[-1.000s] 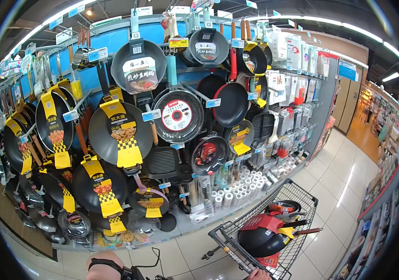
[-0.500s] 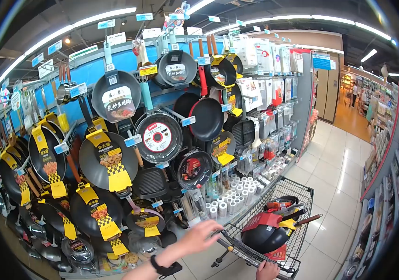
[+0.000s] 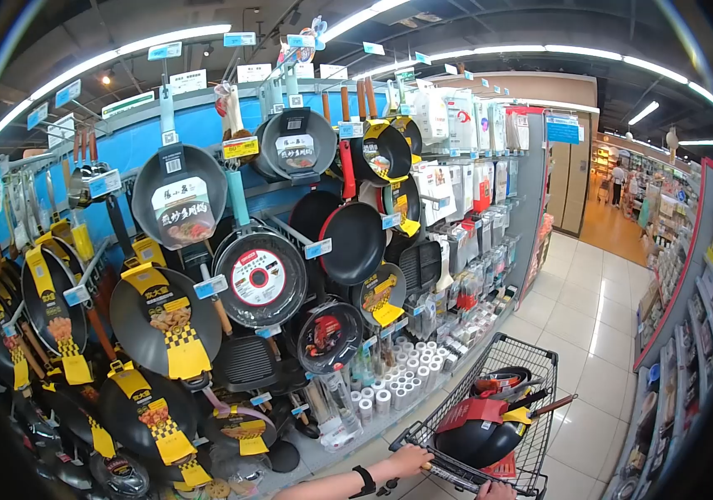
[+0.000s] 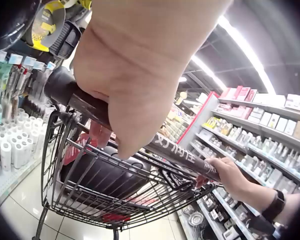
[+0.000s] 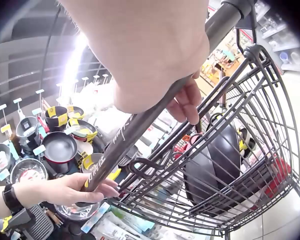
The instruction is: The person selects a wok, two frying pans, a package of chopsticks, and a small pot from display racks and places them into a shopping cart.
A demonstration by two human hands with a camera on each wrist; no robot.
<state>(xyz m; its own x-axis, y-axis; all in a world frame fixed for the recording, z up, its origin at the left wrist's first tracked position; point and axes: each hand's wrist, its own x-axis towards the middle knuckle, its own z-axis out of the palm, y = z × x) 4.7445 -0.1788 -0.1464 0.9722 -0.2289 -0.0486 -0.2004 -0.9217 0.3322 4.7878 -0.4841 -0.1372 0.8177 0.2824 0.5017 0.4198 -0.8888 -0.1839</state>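
In the head view my left hand (image 3: 411,460) and my right hand (image 3: 496,490) are on the handle bar (image 3: 455,475) of a wire shopping cart (image 3: 550,360). The left wrist view shows my left hand (image 4: 135,95) large, its fingers curled round the bar. My right hand (image 5: 160,65) wraps the bar in the right wrist view, fingertips showing beneath it. Inside the cart lie a black wok (image 3: 473,443) with a red sleeve (image 3: 475,410) and a brown-handled pan (image 3: 553,406).
Pans (image 3: 165,321) hang on a display wall at the left, above white rolls (image 3: 383,400). A tiled aisle (image 3: 573,292) runs ahead, with another shelf (image 3: 673,375) at the right. Farther off, a person (image 3: 617,185) stands on an orange floor.
My left hand has come in from outside the view and now grips the cart's bar. The head view has turned, and the display has shifted left and down in it.
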